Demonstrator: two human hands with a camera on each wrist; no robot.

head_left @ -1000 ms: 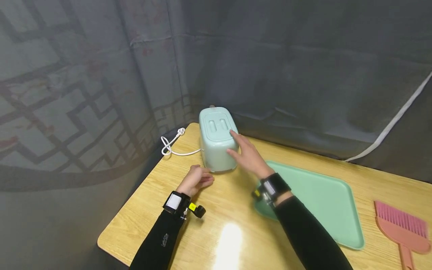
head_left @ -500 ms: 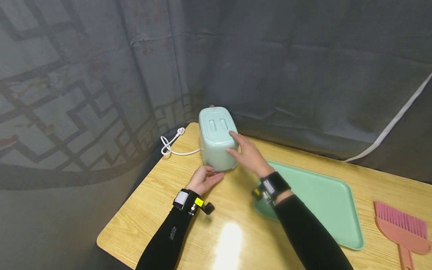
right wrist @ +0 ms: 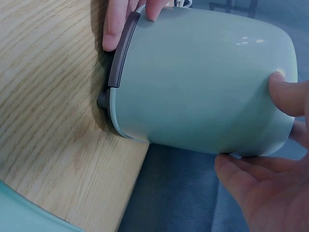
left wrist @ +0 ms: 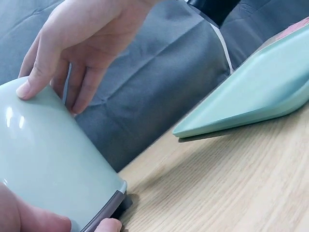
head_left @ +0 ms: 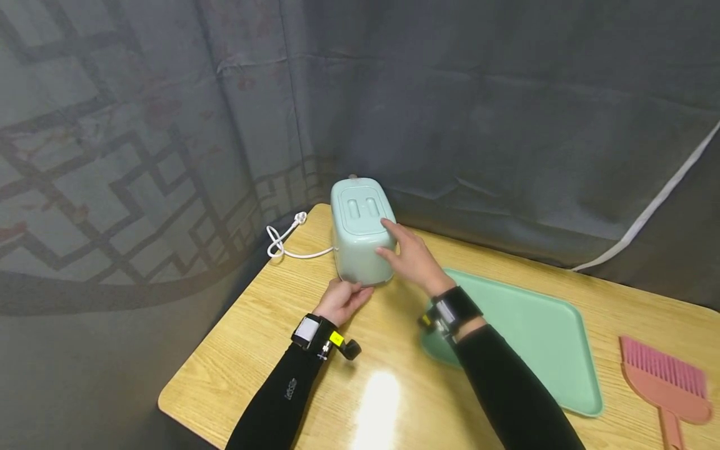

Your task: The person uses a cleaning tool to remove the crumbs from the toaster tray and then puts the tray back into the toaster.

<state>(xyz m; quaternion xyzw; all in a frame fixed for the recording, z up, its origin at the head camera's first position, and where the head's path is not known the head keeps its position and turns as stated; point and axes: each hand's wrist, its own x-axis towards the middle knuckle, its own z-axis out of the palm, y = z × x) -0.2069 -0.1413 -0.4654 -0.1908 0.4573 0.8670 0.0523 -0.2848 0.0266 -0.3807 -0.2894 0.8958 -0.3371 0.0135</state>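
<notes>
A mint-green toaster (head_left: 364, 256) with a ridged lid (head_left: 360, 212) over its top stands at the back corner of the table. My left hand (head_left: 340, 301) holds its lower near edge. In the right wrist view, the thumb presses the end wall while the fingers (right wrist: 115, 24) reach to a dark strip (right wrist: 124, 55) along the base, seemingly the crumb tray. Higher up, my right hand (head_left: 415, 261) grips the right near corner, thumb (right wrist: 285, 92) on the end wall and fingers against the side. A gap shows under the base edge in the left wrist view.
A white cord (head_left: 306, 256) runs from the toaster's left side to a plug (head_left: 300, 217) by the table's left edge. A green tray (head_left: 529, 337) lies to the right, partly under my right forearm. Beyond it is a pink hand brush (head_left: 666, 387). Grey curtain (head_left: 478, 125) hangs behind.
My left hand has moved right and up to the toaster's base and taken hold of its lower edge. The right hand and the toaster have stayed in place.
</notes>
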